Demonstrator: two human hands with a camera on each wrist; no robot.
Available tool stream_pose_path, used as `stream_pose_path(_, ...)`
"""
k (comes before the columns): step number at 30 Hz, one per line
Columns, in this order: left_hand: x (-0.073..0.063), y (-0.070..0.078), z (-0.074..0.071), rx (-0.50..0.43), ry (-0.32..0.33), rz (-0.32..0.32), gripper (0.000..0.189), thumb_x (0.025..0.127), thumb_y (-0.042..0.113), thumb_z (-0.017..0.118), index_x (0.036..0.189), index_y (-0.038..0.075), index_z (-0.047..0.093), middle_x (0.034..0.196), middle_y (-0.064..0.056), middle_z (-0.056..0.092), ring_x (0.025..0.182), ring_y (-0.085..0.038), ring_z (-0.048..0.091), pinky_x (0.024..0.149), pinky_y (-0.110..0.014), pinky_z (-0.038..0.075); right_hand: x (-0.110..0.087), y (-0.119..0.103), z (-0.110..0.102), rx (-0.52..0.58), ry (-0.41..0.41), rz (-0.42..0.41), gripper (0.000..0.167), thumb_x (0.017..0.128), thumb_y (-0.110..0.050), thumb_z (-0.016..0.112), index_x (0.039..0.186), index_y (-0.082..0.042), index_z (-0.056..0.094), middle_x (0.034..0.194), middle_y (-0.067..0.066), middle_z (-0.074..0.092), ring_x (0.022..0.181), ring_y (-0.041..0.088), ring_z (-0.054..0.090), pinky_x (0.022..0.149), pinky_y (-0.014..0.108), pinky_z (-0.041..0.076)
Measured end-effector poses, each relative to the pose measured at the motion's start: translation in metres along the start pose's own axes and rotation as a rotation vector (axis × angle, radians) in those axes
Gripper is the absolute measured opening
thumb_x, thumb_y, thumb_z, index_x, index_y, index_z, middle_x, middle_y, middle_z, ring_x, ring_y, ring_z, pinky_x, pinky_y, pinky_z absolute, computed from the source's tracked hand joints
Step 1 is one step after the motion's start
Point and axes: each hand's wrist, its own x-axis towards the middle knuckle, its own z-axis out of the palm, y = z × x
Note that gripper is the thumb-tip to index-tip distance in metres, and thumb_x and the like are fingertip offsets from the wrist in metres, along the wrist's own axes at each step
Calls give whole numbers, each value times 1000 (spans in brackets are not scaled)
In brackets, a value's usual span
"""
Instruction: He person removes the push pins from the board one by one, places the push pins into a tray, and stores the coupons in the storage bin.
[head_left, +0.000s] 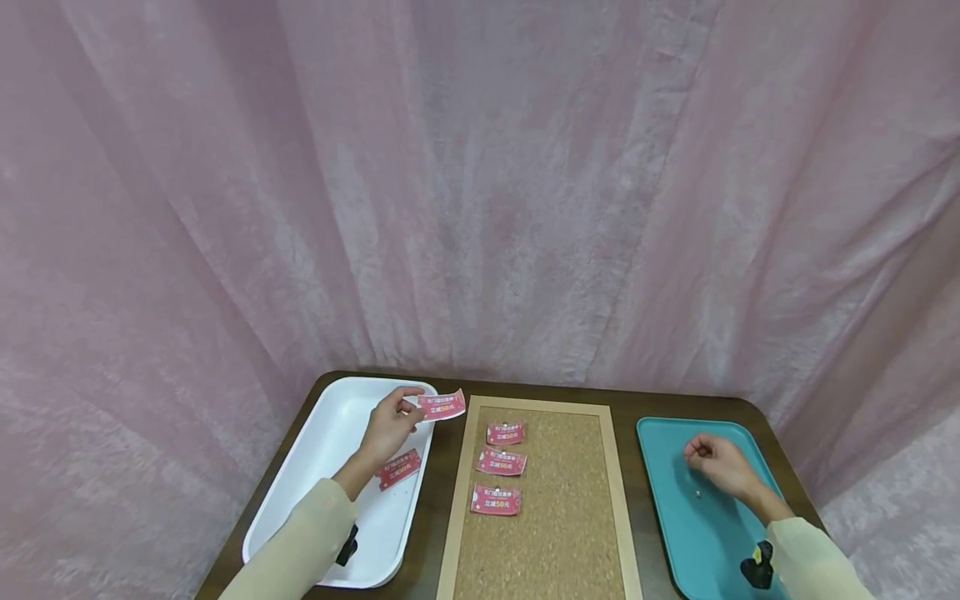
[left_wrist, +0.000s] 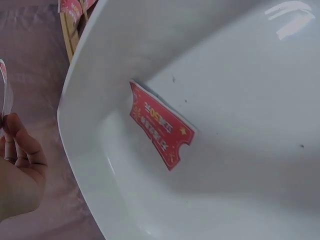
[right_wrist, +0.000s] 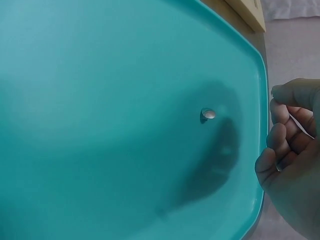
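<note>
My left hand (head_left: 390, 427) pinches a pink-red paper coupon (head_left: 441, 406) by its left end, above the far right rim of the white tray (head_left: 288, 508). Another coupon (left_wrist: 160, 126) lies in that tray below the hand. On the teal tray (head_left: 663, 450) sits one small silver thumbtack (right_wrist: 208, 114). Just above it is my right hand (head_left: 722, 465), thumb and index fingertips pressed together and the other fingers curled. What seems a tiny thumbtack between those fingertips is mostly hidden. Three coupons, the middle one (head_left: 502, 462) among them, hang in a column on the corkboard (head_left: 566, 517).
The corkboard's wooden frame (head_left: 624, 508) stands between the two trays on a dark brown table (head_left: 435, 500). Behind the table hangs a pink curtain (head_left: 480, 208). Black camera mounts are on both wrists.
</note>
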Motion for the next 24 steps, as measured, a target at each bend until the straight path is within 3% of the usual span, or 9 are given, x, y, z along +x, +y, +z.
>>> stream_pose_path(17,-7,-29,-24,63,30,-22,39,93,8,71,132,3,67,82,-6,72,65,-16,64,65,-27,49,-7,5,-3,-9,-4,16,7,97,1,67,102,6,67,94,10,68,79,11,55,69,26,50)
stream_pose_path(24,-9,-42,-35,94,32,-50,39,93,7,71,132,4,67,84,-10,72,68,-20,68,67,-27,51,-10,5,-3,-27,-6,22,8,98,-2,67,101,6,66,94,9,67,80,12,54,69,26,48)
